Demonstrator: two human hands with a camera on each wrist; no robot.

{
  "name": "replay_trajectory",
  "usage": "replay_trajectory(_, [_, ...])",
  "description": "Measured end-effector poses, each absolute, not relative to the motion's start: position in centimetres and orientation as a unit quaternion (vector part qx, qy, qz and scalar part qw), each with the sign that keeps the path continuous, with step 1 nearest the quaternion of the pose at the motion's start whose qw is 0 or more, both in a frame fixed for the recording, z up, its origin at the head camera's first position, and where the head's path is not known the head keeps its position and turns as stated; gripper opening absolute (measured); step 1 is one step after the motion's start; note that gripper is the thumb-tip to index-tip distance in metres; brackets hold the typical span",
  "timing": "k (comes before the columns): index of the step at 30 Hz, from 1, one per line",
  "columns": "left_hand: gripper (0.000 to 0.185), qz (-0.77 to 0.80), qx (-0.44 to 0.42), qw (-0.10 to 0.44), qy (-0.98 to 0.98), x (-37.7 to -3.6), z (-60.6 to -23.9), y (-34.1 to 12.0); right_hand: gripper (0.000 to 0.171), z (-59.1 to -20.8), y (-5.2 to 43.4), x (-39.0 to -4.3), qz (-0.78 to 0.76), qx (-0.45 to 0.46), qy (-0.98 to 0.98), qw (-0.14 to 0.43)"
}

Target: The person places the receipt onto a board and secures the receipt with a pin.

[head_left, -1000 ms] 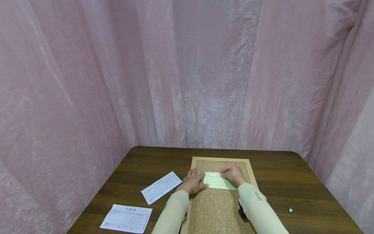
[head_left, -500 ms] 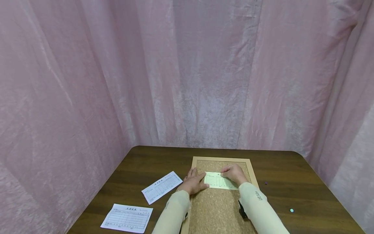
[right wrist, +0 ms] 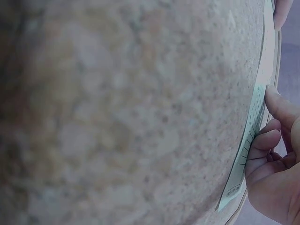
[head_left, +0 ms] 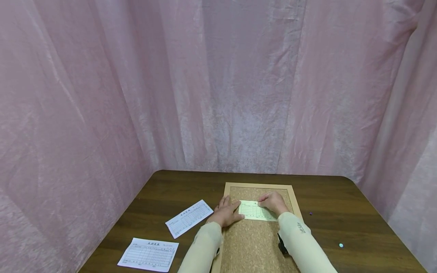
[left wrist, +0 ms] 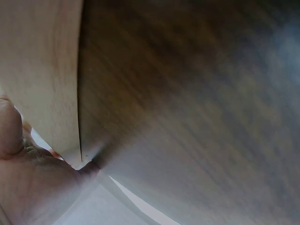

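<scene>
A small pale yellow-green printed form slip [head_left: 256, 211] is lying flat on the upper part of a rectangular cork board with a light wooden frame [head_left: 252, 242], which is set on a dark brown wooden table [head_left: 341, 201]. The slip's left edge is pressed down by the left hand [head_left: 226, 213], with fingers seen straight and laid close together, tips on the paper; the heel of that hand is resting over the board's left frame. The slip's right part is covered by the right hand [head_left: 272, 202], fingers bent over its upper right corner. In the right wrist view the slip [right wrist: 251, 140] is seen edge-on against the cork surface [right wrist: 131, 112], with curled fingertips [right wrist: 276, 105] touching its edge; whether the paper is being pinched or only pressed cannot be told. The left wrist view is blurred; only the wooden frame [left wrist: 42, 75], the table [left wrist: 197, 93] and part of the palm [left wrist: 33, 187] are made out.

Both arms are covered by cream long sleeves [head_left: 300, 242]. Two white printed form sheets are lying on the table left of the board: one tilted, near the left hand [head_left: 189, 218], one nearer the table's front edge [head_left: 148, 254]. A small teal dot [head_left: 340, 245] and a tiny dark dot [head_left: 310, 213] are seen on the table right of the board. Pink curtain fabric [head_left: 218, 83] is hung behind and at both sides.
</scene>
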State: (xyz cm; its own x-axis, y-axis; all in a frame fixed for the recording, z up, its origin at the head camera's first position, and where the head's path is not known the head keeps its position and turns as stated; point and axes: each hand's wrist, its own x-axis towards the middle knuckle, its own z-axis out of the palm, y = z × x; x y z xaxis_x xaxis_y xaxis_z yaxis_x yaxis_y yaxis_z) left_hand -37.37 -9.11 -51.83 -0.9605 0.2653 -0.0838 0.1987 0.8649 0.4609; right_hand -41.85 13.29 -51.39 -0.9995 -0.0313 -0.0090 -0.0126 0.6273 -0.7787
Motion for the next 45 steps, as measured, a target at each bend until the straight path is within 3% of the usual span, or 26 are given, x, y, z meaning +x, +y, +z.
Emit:
replay_trajectory(23, [0.066, 0.233, 0.124, 0.079, 0.961, -37.3, -51.7, -9.1, 0.01, -51.8, 13.5, -41.7, -0.445, -0.009, 0.895, 0.017])
replay_trajectory(34, [0.064, 0.228, 0.125, 0.073, 0.963, -37.1, -51.5, -9.3, 0.015, -52.7, 14.2, -42.2, -0.535, -0.024, 0.844, 0.017])
replay_trajectory(45, [0.064, 0.236, 0.122, 0.08, 0.961, -37.3, -51.6, -9.3, 0.008, -53.0, 14.1, -42.4, -0.512, -0.021, 0.859, 0.009])
